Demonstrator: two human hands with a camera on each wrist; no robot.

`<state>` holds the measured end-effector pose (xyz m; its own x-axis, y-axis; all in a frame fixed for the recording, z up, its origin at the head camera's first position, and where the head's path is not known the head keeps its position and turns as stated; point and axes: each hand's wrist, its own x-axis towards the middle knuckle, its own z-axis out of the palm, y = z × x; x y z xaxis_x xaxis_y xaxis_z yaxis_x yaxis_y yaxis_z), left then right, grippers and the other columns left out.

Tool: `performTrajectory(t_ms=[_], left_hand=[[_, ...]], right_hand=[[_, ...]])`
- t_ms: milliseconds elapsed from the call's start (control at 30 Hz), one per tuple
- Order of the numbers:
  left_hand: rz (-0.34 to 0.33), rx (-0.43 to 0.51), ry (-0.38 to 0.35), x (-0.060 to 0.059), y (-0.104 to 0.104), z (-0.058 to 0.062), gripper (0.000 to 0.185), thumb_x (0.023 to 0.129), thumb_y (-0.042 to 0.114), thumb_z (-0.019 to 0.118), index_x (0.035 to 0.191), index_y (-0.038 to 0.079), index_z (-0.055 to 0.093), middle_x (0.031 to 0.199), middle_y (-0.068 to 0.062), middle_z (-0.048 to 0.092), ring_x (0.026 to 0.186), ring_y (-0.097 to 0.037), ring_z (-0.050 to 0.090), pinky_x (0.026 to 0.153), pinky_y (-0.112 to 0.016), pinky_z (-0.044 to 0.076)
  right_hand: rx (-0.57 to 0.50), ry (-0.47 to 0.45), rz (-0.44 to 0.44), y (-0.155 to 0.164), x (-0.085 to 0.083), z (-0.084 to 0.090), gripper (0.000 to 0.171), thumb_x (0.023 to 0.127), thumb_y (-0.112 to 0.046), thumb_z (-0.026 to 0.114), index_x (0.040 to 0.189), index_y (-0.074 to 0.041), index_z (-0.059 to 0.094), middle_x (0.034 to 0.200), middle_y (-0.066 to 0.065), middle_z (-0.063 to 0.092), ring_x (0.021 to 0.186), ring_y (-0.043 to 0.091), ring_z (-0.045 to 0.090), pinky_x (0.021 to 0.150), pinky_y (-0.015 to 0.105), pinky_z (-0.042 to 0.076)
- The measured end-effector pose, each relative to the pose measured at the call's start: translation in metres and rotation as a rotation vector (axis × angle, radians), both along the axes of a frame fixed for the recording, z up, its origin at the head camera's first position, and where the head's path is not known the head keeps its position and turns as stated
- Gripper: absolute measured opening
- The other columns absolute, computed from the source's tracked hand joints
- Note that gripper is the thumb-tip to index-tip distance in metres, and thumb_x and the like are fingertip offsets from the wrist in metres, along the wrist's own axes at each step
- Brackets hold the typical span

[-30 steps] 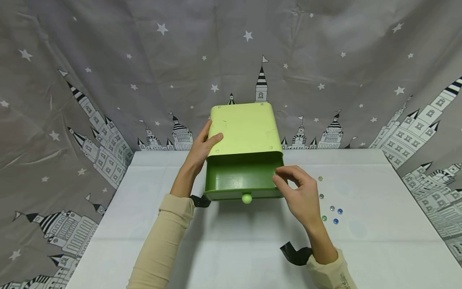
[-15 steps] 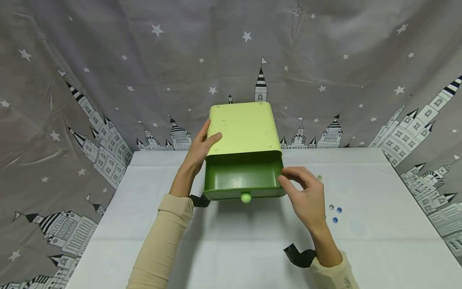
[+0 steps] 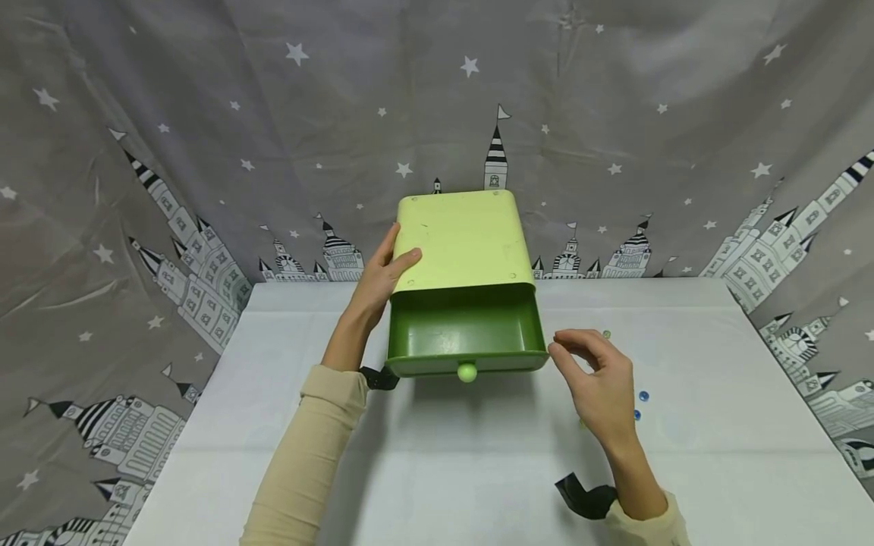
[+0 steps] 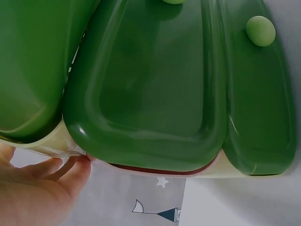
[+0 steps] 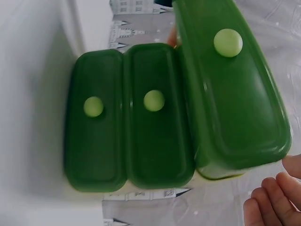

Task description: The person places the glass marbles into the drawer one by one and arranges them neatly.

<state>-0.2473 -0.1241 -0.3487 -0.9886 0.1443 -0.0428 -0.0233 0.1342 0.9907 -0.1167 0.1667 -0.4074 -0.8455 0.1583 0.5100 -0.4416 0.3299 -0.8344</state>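
Observation:
A small drawer unit [image 3: 464, 239] with a pale yellow-green casing stands in the middle of the table. Its top green drawer [image 3: 471, 364] is pulled out, with a round light green knob [image 3: 467, 372]. Two lower drawers, one of them the middle drawer [image 5: 157, 141], sit pushed in, as the right wrist view shows. My left hand [image 3: 375, 284] grips the casing's left side, thumb on the top and fingers along the side. Just off the drawer's right front corner is my right hand [image 3: 601, 387], fingers loosely curled, thumb tip close to the corner, nothing visible in it.
Right of the unit, small glass beads lie on the white-covered table [image 3: 717, 364]: a green bead [image 3: 607, 334], a blue bead [image 3: 644, 396] and another blue bead [image 3: 637, 415]. My right hand hides others. A grey cloth [image 3: 580, 98] with castles and stars hangs behind.
My right hand has moved from over the drawer's right side, rightward and toward me, off its front corner. It now covers some beads. The left hand keeps its grip.

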Motion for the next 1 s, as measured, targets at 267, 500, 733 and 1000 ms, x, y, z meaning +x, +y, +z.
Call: performTrajectory(t_ms=[267,500,733,1000], left_hand=[[0.0,-0.005,0.003,0.001,0.0,0.001,0.077,0.101,0.031,0.058,0.16,0.024,0.01,0.164,-0.009,0.01,0.149,-0.022,0.011,0.116,-0.04,0.021],[0.005,0.002,0.006,0.001,0.0,0.0,0.077,0.101,0.031,0.058,0.161,0.023,0.01,0.163,-0.01,0.013,0.149,-0.022,0.013,0.116,-0.039,0.023],[-0.003,0.006,0.004,0.001,0.0,-0.001,0.078,0.101,0.031,0.058,0.161,0.024,0.009,0.163,-0.009,0.012,0.149,-0.022,0.013,0.116,-0.039,0.023],[0.005,-0.007,0.005,0.001,-0.001,-0.001,0.077,0.101,0.031,0.058,0.161,0.025,0.01,0.164,-0.008,0.011,0.149,-0.021,0.012,0.116,-0.039,0.022]], right_hand=[[0.025,-0.01,-0.032,0.014,0.009,-0.01,0.014,0.086,0.009,0.072,0.098,0.002,0.073,0.097,0.01,0.069,0.091,0.006,0.062,0.085,0.015,0.048],[0.069,-0.059,-0.073,0.024,0.017,-0.02,0.012,0.084,0.009,0.073,0.096,0.004,0.072,0.094,0.007,0.069,0.089,0.005,0.062,0.083,0.014,0.048],[0.079,-0.048,-0.083,0.03,0.023,-0.028,0.014,0.083,0.01,0.074,0.095,0.003,0.073,0.094,0.009,0.07,0.087,0.002,0.062,0.082,0.013,0.048],[0.124,-0.061,-0.106,0.036,0.029,-0.038,0.014,0.082,0.009,0.075,0.094,0.003,0.073,0.091,0.009,0.07,0.086,0.001,0.062,0.081,0.012,0.046]])
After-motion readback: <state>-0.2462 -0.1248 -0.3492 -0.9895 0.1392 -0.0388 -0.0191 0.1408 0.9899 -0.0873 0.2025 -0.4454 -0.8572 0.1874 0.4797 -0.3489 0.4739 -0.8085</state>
